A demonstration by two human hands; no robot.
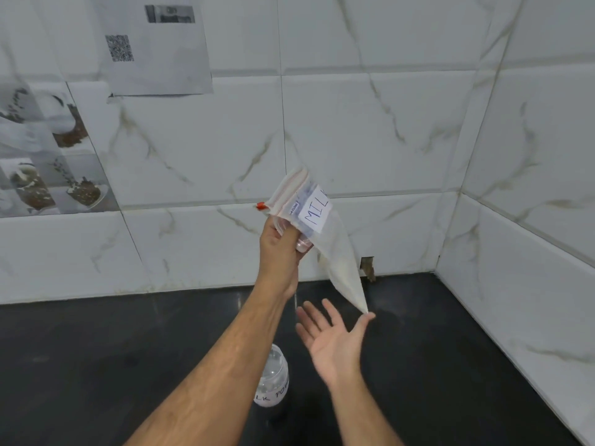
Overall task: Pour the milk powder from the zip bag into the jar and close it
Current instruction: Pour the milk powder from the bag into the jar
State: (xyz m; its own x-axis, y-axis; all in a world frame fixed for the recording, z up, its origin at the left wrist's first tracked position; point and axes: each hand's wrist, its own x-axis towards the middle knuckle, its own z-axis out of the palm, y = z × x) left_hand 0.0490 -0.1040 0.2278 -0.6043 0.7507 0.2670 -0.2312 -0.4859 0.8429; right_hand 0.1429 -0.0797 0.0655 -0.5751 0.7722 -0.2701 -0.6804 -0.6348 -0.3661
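Note:
My left hand point(280, 243) grips the zip bag point(335, 252) by its red-striped zip end and holds it up in front of the tiled wall. The bag carries a white label reading "MIL" and hangs slanted, with white milk powder gathered in its lower corner. My right hand point(331, 339) is spread open, palm up, just under that corner; its thumb tip touches the bag's tip. The clear jar point(273, 378), labelled in handwriting, stands on the black counter point(96, 365) below, partly hidden behind my left forearm. I see no lid.
White marble-look tiled walls meet in a corner at the right. A printed sheet with a QR code point(154, 43) is taped to the wall at upper left. A small chipped hole point(367, 267) marks the wall base behind the bag.

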